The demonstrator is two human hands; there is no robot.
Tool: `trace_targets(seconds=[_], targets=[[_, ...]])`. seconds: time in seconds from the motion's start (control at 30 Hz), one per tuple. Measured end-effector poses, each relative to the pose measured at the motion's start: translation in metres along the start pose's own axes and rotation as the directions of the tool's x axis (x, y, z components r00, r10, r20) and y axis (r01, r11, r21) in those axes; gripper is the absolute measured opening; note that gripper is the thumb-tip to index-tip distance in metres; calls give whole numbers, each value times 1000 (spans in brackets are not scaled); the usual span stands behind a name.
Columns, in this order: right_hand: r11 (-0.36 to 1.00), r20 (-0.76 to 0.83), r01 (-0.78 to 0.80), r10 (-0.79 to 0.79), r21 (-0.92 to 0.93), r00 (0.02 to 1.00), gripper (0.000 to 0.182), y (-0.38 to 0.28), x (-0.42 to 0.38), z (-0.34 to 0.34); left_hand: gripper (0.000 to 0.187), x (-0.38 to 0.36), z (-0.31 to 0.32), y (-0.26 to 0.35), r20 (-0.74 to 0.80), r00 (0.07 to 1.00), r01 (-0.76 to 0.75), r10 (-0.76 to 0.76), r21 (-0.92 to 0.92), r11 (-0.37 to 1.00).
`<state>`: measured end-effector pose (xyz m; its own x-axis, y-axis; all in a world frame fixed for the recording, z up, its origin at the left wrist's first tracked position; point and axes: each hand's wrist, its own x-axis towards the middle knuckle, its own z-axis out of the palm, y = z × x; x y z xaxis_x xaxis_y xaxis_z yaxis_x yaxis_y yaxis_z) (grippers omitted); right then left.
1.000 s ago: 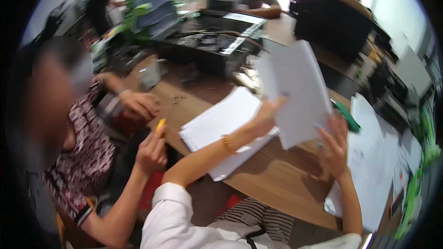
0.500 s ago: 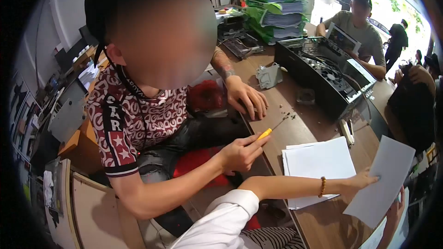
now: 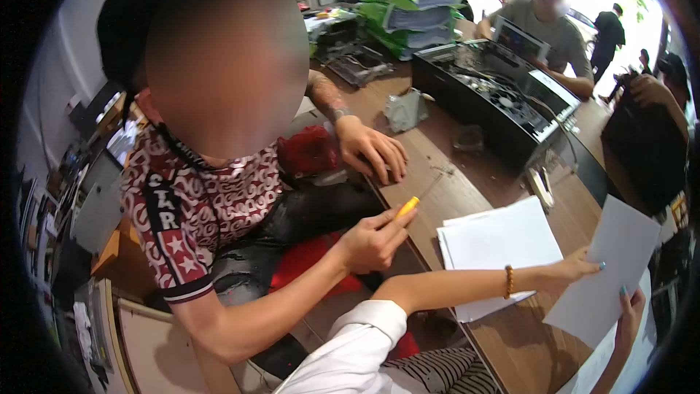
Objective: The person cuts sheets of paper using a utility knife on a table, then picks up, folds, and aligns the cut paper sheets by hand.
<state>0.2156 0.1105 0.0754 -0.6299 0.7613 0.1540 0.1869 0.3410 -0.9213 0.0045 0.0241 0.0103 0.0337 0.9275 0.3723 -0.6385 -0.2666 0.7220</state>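
White paper (image 3: 609, 266) is held tilted above the table's right side. My left hand (image 3: 576, 268), below a beaded bracelet (image 3: 509, 282), grips its left edge. My right hand (image 3: 628, 314) pinches the lower right edge of the same paper, with a blue-painted nail showing. A loose stack of white sheets (image 3: 499, 244) lies on the wooden table (image 3: 514, 339), partly under my left forearm. More white paper (image 3: 609, 365) is near my right wrist at the bottom right.
A co-worker at left holds a yellow screwdriver (image 3: 408, 208), tip over small screws (image 3: 446, 170); their other hand rests on the table edge. Beyond are a stapler (image 3: 540, 188), a metal part (image 3: 405, 110), an open computer case (image 3: 496, 95) and green-wrapped stacks (image 3: 412, 11). Other people are behind.
The view has shifted slightly. My right hand's fingers now show at the front of the held paper, where they were mostly hidden before. My left hand keeps its grip.
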Motion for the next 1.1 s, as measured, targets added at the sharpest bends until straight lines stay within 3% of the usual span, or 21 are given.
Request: trace_targets(seconds=[0.1,0.17,0.23,0.3,0.37,0.4,0.53,0.6,0.67,0.77,0.83,0.9,0.97,1.1], targets=[[999,-2,35,-35,-1,999,27,0,-5,-4,40,-7,6,13,-10,993,121,-121,-4,993],[996,67,-60,56,71,996,22,-3,-7,-11,39,-12,10,27,-28,983,185,-183,54,981],[986,114,-114,100,125,988,20,-4,-8,-10,40,-16,13,33,-20,980,200,-200,-6,980],[972,46,-60,51,227,998,22,-4,-11,8,40,-16,7,32,6,978,207,-207,27,978],[975,86,-122,108,187,990,23,-4,-14,4,39,-16,8,30,32,974,222,-223,50,974],[974,89,-57,38,217,995,23,7,-11,4,38,-15,8,34,35,967,248,-251,72,966],[979,98,-170,160,109,982,21,6,-12,1,39,-22,14,42,-13,960,279,-278,49,959],[979,-20,-148,152,142,988,23,6,-10,3,40,-22,10,41,9,943,332,-333,36,942],[977,-7,-86,89,193,996,24,9,-11,3,45,-22,11,40,-19,928,373,-373,78,924],[972,62,-161,152,169,986,27,-4,-15,5,42,-26,18,44,-114,910,411,-399,124,903],[987,80,-115,106,115,991,28,-1,-13,1,42,-26,11,45,-106,888,458,-447,123,881],[983,-10,-74,77,167,997,31,-14,-14,9,43,-25,16,49,-72,864,503,-498,141,853],[975,-48,-54,66,214,997,31,-14,-12,8,46,-29,22,51,-120,896,440,-427,119,890],[960,26,-95,91,264,995,34,-16,-12,6,48,-29,26,56,-135,893,447,-429,151,882]])
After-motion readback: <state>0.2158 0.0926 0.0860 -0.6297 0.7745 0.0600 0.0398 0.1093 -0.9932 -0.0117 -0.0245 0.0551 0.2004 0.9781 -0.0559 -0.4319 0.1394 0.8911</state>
